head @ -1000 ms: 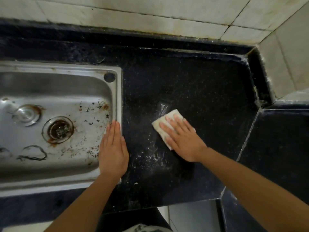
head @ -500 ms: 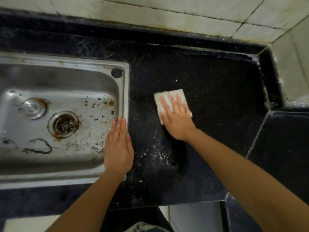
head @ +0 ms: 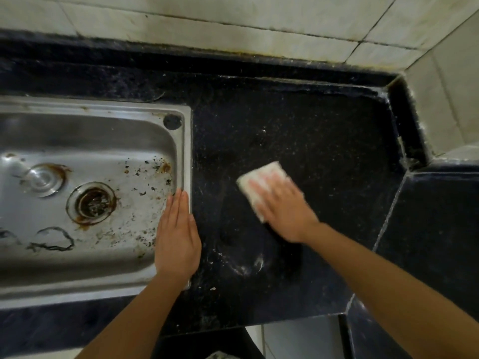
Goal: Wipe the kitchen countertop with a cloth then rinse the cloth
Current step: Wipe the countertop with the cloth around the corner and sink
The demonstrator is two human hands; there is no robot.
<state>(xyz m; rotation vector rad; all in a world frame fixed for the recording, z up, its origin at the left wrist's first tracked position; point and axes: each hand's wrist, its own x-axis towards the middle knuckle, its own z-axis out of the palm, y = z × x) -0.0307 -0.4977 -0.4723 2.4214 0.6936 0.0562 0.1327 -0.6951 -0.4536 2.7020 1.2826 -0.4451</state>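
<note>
A folded white cloth (head: 261, 177) lies flat on the black speckled countertop (head: 311, 130), right of the sink. My right hand (head: 282, 208) presses down on it with the fingers spread over its near half; the hand is motion-blurred. My left hand (head: 177, 237) rests flat, fingers together, on the right rim of the steel sink (head: 186, 151), holding nothing. White crumbs and wet smears mark the counter between the two hands.
The sink basin holds a rusty drain (head: 92, 203), a steel plug (head: 42, 178) and scattered dark debris. Stained tiled walls (head: 233, 29) close the back and the right corner. A second dark counter slab (head: 435, 229) adjoins at the right. The counter's front edge runs just below my arms.
My right hand has slid the cloth back toward me and to the right after pushing it away. The left hand has stayed on the sink rim.
</note>
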